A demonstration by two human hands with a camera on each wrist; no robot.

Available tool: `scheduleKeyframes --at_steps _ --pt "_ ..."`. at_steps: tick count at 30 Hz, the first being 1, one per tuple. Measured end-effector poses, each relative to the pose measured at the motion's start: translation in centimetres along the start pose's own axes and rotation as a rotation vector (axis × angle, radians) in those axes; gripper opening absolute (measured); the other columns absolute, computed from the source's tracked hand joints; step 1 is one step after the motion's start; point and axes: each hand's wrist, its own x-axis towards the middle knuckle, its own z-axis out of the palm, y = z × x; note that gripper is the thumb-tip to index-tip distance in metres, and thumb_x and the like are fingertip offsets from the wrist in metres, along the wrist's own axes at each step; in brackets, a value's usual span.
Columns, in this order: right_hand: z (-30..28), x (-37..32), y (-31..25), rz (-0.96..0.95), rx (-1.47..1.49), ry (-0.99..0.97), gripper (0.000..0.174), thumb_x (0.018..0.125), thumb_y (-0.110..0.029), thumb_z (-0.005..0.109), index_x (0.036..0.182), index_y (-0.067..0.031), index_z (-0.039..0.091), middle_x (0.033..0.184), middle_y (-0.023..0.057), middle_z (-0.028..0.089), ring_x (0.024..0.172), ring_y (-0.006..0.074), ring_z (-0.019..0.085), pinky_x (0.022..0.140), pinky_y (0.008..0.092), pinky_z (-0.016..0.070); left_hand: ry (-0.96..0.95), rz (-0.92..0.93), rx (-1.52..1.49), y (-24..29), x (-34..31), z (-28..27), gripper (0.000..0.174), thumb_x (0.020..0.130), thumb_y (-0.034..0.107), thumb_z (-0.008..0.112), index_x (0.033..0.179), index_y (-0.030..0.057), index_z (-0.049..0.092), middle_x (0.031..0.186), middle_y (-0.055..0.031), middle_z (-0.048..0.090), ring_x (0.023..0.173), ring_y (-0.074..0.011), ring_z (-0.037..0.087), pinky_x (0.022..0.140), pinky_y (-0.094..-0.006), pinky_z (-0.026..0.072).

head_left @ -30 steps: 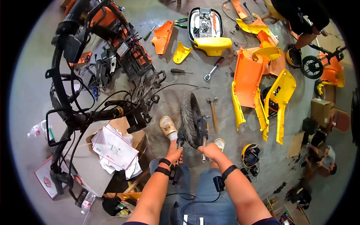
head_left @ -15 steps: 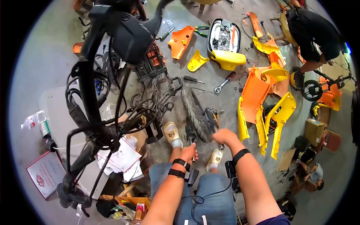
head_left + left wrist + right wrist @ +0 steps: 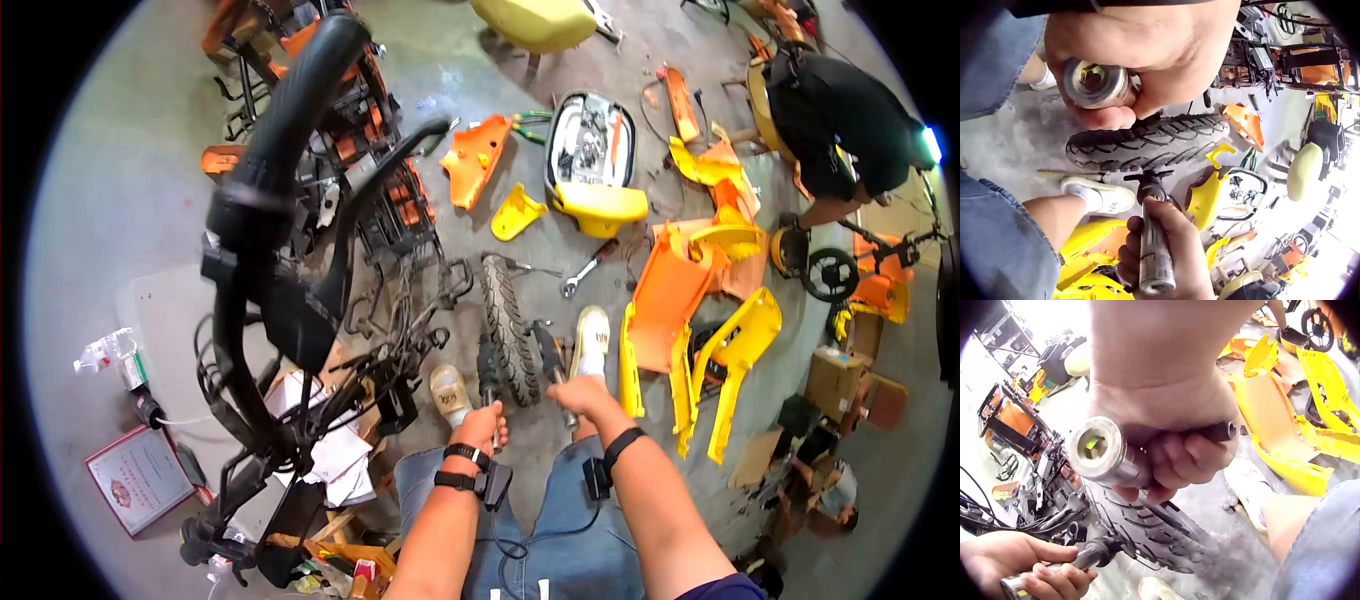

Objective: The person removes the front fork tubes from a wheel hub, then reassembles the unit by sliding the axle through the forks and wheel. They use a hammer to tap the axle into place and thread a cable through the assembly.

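A wheel with a knobbly black tire (image 3: 512, 335) stands on the floor between the person's feet, with a fork leg along each side. My left hand (image 3: 480, 428) grips the metal tube of the left fork leg (image 3: 487, 365). My right hand (image 3: 588, 397) is wrapped round the tube of the right fork leg (image 3: 548, 350). Both tubes' open round ends point back toward the body; the right tube end (image 3: 1094, 450) shows its hollow inside. A short dark rod (image 3: 1221, 431) sticks out beside the right hand's fingers in the right wrist view.
A black scooter frame with handlebar (image 3: 290, 150) and cables looms at left. Orange and yellow panels (image 3: 670, 300) lie at right. Ahead are a ratchet (image 3: 588, 270), a screwdriver (image 3: 530, 267) and a bin of small parts (image 3: 592, 140). Another person (image 3: 840, 110) bends over at far right.
The head view has shifted, and the handlebar looms larger at left. The right foot has stepped forward beside the wheel. Both hands keep their grip on the fork tubes.
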Motion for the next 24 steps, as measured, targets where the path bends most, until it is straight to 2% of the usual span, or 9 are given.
scheduleKeyframes --at_steps 2,5,10,12,14,15,16,17,24 --pt "0.4 2.5 1.6 -0.057 -0.047 0.029 0.063 0.077 -0.050 0.063 0.104 0.0060 0.068 0.105 0.0245 0.068 0.099 0.0343 0.066 0.082 0.0358 0.0505 0.005 0.038 0.001 0.7 -0.2 0.4 0.024 0.095 0.026 0.061 0.088 0.0037 0.056 0.069 -0.0039 0.054 0.052 -0.0168 0.051 0.045 -0.0331 0.0453" --pt "-2.4 2.6 1.0 -0.165 -0.067 -0.065 0.059 0.079 -0.048 0.056 0.100 0.0056 0.068 0.109 0.0305 0.064 0.105 0.0428 0.061 0.090 0.0426 0.0481 -0.004 0.035 0.029 2.6 -1.3 1.8 0.028 0.096 0.029 0.058 0.084 0.0045 0.054 0.068 -0.0029 0.053 0.052 -0.0158 0.051 0.046 -0.0322 0.0458" --pt "-6.3 3.7 1.9 -0.214 -0.061 -0.085 0.067 0.083 -0.054 0.055 0.100 0.0089 0.067 0.103 0.0301 0.066 0.101 0.0445 0.063 0.089 0.0431 0.0483 -0.003 0.063 -0.014 3.1 -1.7 4.9 0.029 0.097 0.028 0.056 0.079 0.0064 0.051 0.065 -0.0034 0.053 0.050 -0.0152 0.049 0.044 -0.0322 0.0431" --pt "-8.5 3.8 1.4 -0.218 -0.120 -0.028 0.066 0.085 -0.054 0.053 0.101 0.0088 0.066 0.102 0.0315 0.065 0.104 0.0447 0.062 0.090 0.0436 0.0480 0.002 0.039 -0.058 3.2 -1.6 5.7 0.028 0.097 0.027 0.056 0.079 0.0068 0.051 0.065 -0.0032 0.053 0.050 -0.0150 0.049 0.044 -0.0315 0.0427" --pt "-10.8 4.4 1.3 -0.293 0.080 0.264 0.060 0.088 -0.051 0.051 0.098 0.0058 0.069 0.104 0.0323 0.064 0.096 0.0467 0.063 0.084 0.0478 0.0494 0.006 -0.010 -0.099 3.3 -1.4 6.1 0.024 0.098 0.026 0.055 0.083 0.0076 0.052 0.066 -0.0029 0.053 0.051 -0.0145 0.048 0.045 -0.0299 0.0417" --pt "-11.0 8.2 2.1 -0.472 0.271 0.324 0.049 0.088 -0.043 0.054 0.089 0.0033 0.068 0.086 0.0236 0.068 0.072 0.0386 0.065 0.066 0.0466 0.0503 0.033 0.006 -0.100 3.4 -1.9 6.9 0.024 0.099 0.025 0.053 0.082 0.0077 0.050 0.066 -0.0019 0.051 0.051 -0.0130 0.046 0.045 -0.0285 0.0403" --pt "-13.8 6.5 0.0 -0.092 0.818 0.077 0.032 0.088 -0.035 0.056 0.083 -0.0042 0.063 0.067 0.0090 0.059 0.053 0.0237 0.054 0.049 0.0383 0.0421 0.056 0.020 -0.096 3.7 -2.7 7.9 0.024 0.099 0.024 0.051 0.082 0.0078 0.049 0.066 -0.0009 0.050 0.051 -0.0115 0.044 0.045 -0.0271 0.0389" --pt "-15.1 7.2 -0.2 -0.039 1.116 -0.085 0.021 0.087 -0.030 0.058 0.078 -0.0109 0.056 0.062 0.0001 0.046 0.051 0.0132 0.044 0.046 0.0298 0.0358 0.026 -0.004 -0.131 3.9 -3.1 8.4 0.023 0.099 0.024 0.051 0.083 0.0082 0.048 0.066 -0.0006 0.049 0.050 -0.0115 0.042 0.045 -0.0273 0.0390" --pt "-20.1 11.4 -7.9 -0.319 1.279 -0.128 0.012 0.093 -0.021 0.056 0.091 -0.0091 0.058 0.083 0.0020 0.058 0.073 0.0148 0.057 0.064 0.0311 0.0476 -0.080 -0.084 -0.234 5.4 -2.7 7.0 0.020 0.100 0.026 0.050 0.088 0.0104 0.047 0.069 0.0003 0.049 0.053 -0.0104 0.043 0.047 -0.0261 0.0392"
